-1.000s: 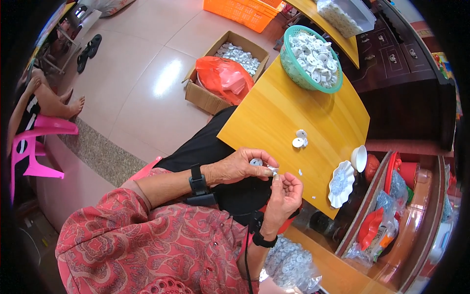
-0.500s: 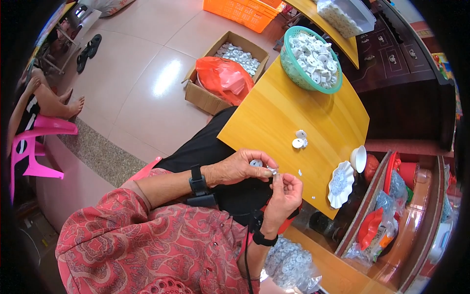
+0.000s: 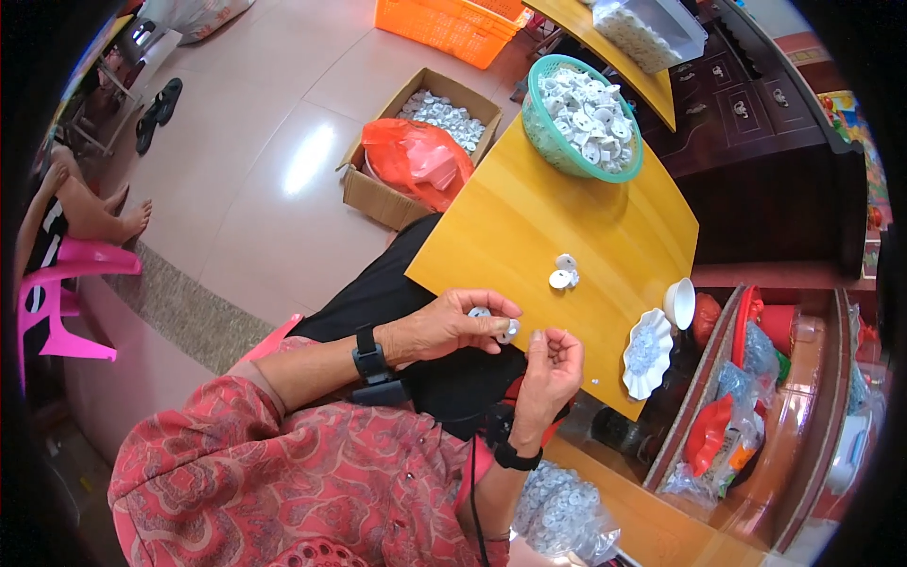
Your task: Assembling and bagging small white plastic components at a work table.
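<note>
Holding two discs [image 3: 510, 330] in the left hand [image 3: 430, 329]: one gripped at the tips of thumb and forefinger, one farther in, partly hidden by the same fingers. Just beside those tips but apart, the right hand [image 3: 551, 373], thumb and forefinger close together, the other fingers curled in; cannot tell if pinching something tiny. Both hands at the near edge of the table [image 3: 624, 222], the right one covering a stretch of it.

On the table, beyond the hands: one small cluster of white pieces [image 3: 564, 272], with two round faces plain and at least one smaller bit against them. Near the right hand, one tiny white speck [image 3: 594, 381]. Along the right side, one scalloped dish [image 3: 642, 386] of small clear bits, too many to count, and just beside it one white cup [image 3: 678, 304]. At the far end, one green basket [image 3: 546, 146], heaped with more white pieces past counting and blocking the view of that end.

On the floor, one carton [image 3: 371, 197] with many white pieces and one red bag [image 3: 416, 156]; beyond, one orange crate [image 3: 444, 28]. Upper right, one clear tub [image 3: 682, 28], filled with pale pieces. Below the table, one clear bag [image 3: 557, 506] of discs. Close on the right, one drawer [image 3: 792, 397], crowded with red and clear packets. Far left, two black slippers [image 3: 169, 102], one pink stool [image 3: 71, 260] and another person's bare legs [image 3: 94, 213].
</note>
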Tool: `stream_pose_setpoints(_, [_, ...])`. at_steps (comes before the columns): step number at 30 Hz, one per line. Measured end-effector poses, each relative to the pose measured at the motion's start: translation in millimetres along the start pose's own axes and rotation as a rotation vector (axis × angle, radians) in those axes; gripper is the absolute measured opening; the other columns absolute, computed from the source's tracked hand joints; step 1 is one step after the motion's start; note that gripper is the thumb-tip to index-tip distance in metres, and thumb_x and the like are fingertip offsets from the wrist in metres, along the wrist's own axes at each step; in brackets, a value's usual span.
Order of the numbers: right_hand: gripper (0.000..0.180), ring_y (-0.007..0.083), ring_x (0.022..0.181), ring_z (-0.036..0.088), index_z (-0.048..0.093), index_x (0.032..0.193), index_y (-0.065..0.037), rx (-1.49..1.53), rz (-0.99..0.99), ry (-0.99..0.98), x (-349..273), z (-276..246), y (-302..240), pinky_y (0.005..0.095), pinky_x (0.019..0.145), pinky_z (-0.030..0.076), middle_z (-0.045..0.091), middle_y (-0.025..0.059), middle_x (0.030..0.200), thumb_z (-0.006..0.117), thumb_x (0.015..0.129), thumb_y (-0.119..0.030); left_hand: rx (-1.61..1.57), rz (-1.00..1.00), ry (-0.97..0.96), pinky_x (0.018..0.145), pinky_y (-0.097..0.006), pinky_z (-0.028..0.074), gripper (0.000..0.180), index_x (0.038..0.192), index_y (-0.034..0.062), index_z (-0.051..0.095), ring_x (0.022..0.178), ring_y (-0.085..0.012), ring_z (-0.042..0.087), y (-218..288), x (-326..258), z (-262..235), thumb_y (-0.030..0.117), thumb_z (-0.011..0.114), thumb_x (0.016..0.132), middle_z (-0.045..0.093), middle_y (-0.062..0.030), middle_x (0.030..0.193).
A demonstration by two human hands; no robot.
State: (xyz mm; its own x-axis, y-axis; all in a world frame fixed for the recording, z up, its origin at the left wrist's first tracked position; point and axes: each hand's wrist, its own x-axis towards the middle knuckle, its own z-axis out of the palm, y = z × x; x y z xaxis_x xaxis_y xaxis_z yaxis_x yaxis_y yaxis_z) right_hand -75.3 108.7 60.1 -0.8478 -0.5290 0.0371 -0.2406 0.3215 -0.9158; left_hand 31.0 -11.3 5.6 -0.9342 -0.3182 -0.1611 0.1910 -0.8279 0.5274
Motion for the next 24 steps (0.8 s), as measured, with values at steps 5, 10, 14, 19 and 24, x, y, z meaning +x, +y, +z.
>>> stream_pose_setpoints(5, [0.020, 0.0220, 0.078, 0.058, 0.059, 0.107, 0.002, -0.396, -0.245, 0.047, 41, 6, 13, 0.0342, 0.069, 0.047, 0.060, 0.0121, 0.088, 0.059, 0.090, -0.008, -0.184, -0.083, -0.009, 0.070, -0.030, 0.059, 0.025, 0.112, 0.0001, 0.059, 0.091, -0.0191, 0.065, 5, 0, -1, 0.019, 0.058, 0.094, 0.062, -0.0088, 0.098])
stream_pose_setpoints(10, [0.024, 0.0300, 0.089, 0.057, 0.060, 0.111, 0.000, -0.680, -0.374, 0.083, 67, 16, 25, 0.0411, 0.078, 0.045, 0.061, 0.0162, 0.092, 0.056, 0.090, -0.010, -0.243, -0.076, 0.007, 0.062, -0.028, 0.059, 0.022, 0.102, 0.0004, 0.060, 0.087, -0.0209, 0.067, 5, 0, -4, 0.020, 0.059, 0.094, 0.062, -0.0089, 0.094])
stream_pose_setpoints(14, [0.018, 0.0283, 0.079, 0.060, 0.060, 0.104, 0.001, -0.569, -0.341, 0.100, 75, 21, 38, 0.0370, 0.072, 0.048, 0.062, 0.0167, 0.090, 0.059, 0.087, -0.007, -0.150, -0.070, 0.043, 0.056, -0.024, 0.056, 0.019, 0.097, 0.0010, 0.061, 0.080, -0.0184, 0.066, -1, 3, -7, 0.020, 0.060, 0.093, 0.062, -0.0082, 0.087])
stream_pose_setpoints(19, [0.014, 0.0184, 0.070, 0.060, 0.059, 0.096, 0.002, -0.287, -0.106, 0.119, 67, 17, 46, 0.0286, 0.065, 0.049, 0.063, 0.0109, 0.084, 0.063, 0.084, -0.004, -0.037, -0.066, 0.087, 0.054, -0.021, 0.054, 0.018, 0.104, 0.0023, 0.061, 0.073, -0.0144, 0.065, 2, 2, -2, 0.017, 0.059, 0.093, 0.061, -0.0054, 0.081])
stream_pose_setpoints(24, [0.013, 0.0082, 0.069, 0.053, 0.059, 0.093, 0.003, 0.253, 0.163, 0.008, 24, 8, 19, 0.0219, 0.061, 0.044, 0.059, 0.0027, 0.082, 0.065, 0.085, -0.005, 0.052, -0.017, 0.112, 0.053, -0.020, 0.052, 0.025, 0.110, 0.0037, 0.060, 0.069, -0.0093, 0.063, -2, 0, -3, 0.021, 0.061, 0.092, 0.061, -0.0023, 0.081])
